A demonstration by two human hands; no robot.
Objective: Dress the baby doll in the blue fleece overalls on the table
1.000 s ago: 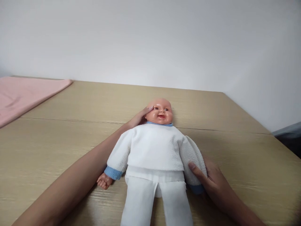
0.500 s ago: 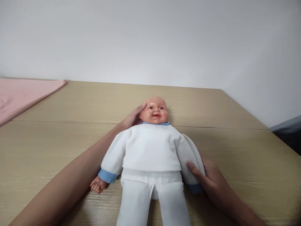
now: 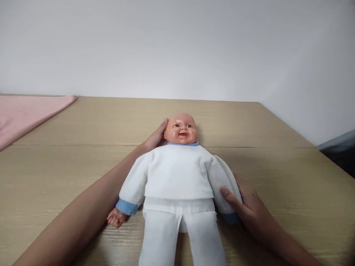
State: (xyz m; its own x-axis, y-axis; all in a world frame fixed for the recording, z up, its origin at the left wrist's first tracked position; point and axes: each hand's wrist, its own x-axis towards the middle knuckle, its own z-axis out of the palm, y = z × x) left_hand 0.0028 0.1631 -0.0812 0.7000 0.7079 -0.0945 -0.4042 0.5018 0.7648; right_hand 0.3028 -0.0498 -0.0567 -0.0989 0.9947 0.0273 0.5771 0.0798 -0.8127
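A baby doll (image 3: 179, 173) lies face up on the table. It wears a fluffy white top with blue collar and cuffs, and white trousers. My left hand (image 3: 156, 137) cups its bald head from the left side. The thumb lies along the head's edge, while the fingers are hidden behind it. Around the doll's sleeved arm on the right, my right hand (image 3: 244, 201) is closed, thumb on top and fingers out of sight underneath. The doll's other hand (image 3: 116, 218) rests beside my left forearm.
A pink cloth (image 3: 30, 114) lies flat at the far left of the wooden table (image 3: 277, 177). Behind the table rises a pale wall (image 3: 177, 48). Something dark (image 3: 341, 151) stands past the table's right edge.
My left thumb has slid off the doll's temple to the side of its head. The view has shifted slightly. My right hand keeps its grip on the arm.
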